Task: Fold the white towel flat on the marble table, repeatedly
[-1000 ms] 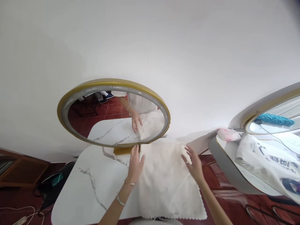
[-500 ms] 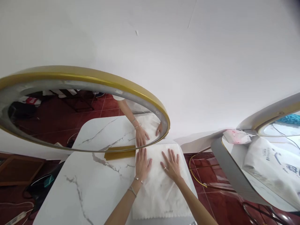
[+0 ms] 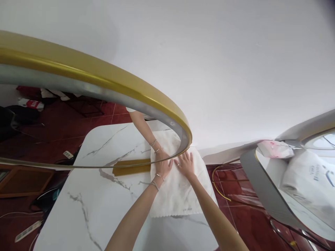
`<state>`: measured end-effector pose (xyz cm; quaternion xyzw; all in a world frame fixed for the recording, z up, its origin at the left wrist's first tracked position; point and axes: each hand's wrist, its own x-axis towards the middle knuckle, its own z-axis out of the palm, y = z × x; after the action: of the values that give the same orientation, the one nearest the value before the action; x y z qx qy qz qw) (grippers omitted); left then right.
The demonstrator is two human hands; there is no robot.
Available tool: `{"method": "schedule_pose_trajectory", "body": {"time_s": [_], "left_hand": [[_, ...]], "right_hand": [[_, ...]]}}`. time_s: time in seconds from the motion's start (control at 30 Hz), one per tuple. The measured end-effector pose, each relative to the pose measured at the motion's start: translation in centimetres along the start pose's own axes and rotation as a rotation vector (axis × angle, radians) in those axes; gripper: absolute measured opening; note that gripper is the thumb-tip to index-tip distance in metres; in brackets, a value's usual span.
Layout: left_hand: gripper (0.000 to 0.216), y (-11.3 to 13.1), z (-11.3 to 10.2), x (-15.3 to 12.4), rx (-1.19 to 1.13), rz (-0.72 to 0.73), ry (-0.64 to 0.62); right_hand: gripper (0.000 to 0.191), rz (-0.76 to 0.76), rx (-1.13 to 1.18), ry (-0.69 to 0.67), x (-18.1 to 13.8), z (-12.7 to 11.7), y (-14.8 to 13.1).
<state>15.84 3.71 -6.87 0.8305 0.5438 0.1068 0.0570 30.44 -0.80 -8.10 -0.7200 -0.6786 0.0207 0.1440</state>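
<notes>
White cloth lies flat on the marble tabletop, on its right side. Its far edge sits under the lower rim of the round gold-framed mirror. Its near scalloped edge stops short of the tabletop's near edge, and its right edge runs close to the tabletop's right edge.

Left hand: palm down on the cloth's far left part, fingers straight and together, gripping nothing. The fingertips reach the mirror's lower rim, and I can't tell if they touch the glass. Bracelets on that wrist.

Right hand: palm down on the cloth just beside the left hand, fingers extended and slightly spread, pressing flat with no grip. Ring on one finger.

The mirror stands at the tabletop's far edge, tilted, with its gold base just left of the cloth. The glass reflects both hands, the cloth and the tabletop.

Off the tabletop to the right is a second mirror with a grey rim. A pink packet and a white printed bag show near it or in its glass, and I can't tell which. On the red tile floor, a yellow cable lies right of the table and a power strip lies left of it.
</notes>
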Motion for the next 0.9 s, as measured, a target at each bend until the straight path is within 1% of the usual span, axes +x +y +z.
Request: {"method": "schedule_pose_trajectory", "body": {"time_s": [0.07, 0.13, 0.2, 0.23, 0.3, 0.43, 0.5, 0.57, 0.63, 0.73, 0.8, 0.87, 0.9], "left_hand": [[0.048, 0.0, -0.2, 0.3, -0.036, 0.122, -0.016], [0.045, 0.1, -0.5, 0.4, -0.075, 0.252, -0.07], [0.046, 0.6, -1.0, 0.3, -0.093, 0.348, -0.12], [0.048, 0.9, -1.1, 0.3, -0.092, 0.374, -0.136], [0.054, 1.7, -1.1, 0.1, -0.077, 0.377, -0.146], [0.062, 3.1, -0.7, -1.3, -0.058, 0.35, -0.106], [0.064, 3.6, -0.6, -3.0, -0.056, 0.369, -0.083], [0.065, 3.8, -0.9, -5.5, -0.062, 0.393, -0.071], [0.066, 3.9, -1.4, -8.7, -0.072, 0.414, -0.075], [0.066, 3.7, -2.4, -13.8, -0.085, 0.458, -0.099], [0.066, 3.4, -2.9, -16.4, -0.088, 0.49, -0.114], [0.065, 3.1, -2.9, -17.7, -0.087, 0.497, -0.123], [0.064, 3.0, -2.8, -17.7, -0.086, 0.487, -0.125]], "right_hand": [[0.05, 0.052, -0.011, 0.037, 0.1, -0.1, 1.0], [0.049, 0.092, -0.023, 0.052, 0.0, -0.2, 1.9], [0.049, 0.12, -0.036, 0.047, -0.3, -0.3, 2.7], [0.049, 0.129, -0.043, 0.039, -0.5, -0.4, 3.1], [0.051, 0.148, -0.056, 0.022, -0.9, -0.8, 4.0], [0.052, 0.149, -0.064, 0.021, -2.9, -1.7, 5.4], [0.051, 0.12, -0.079, 0.031, -5.1, -2.2, 5.5], [0.052, 0.095, -0.106, 0.037, -8.4, -2.9, 5.0], [0.054, 0.058, -0.126, 0.032, -12.6, -3.7, 4.1], [0.062, -0.031, -0.13, -0.014, -19.6, -4.8, 2.3], [0.068, -0.052, -0.142, -0.031, -23.3, -5.2, 1.3], [0.069, -0.053, -0.151, -0.037, -25.0, -5.4, 0.7], [0.068, -0.051, -0.151, -0.039, -25.1, -5.4, 0.7]]}}
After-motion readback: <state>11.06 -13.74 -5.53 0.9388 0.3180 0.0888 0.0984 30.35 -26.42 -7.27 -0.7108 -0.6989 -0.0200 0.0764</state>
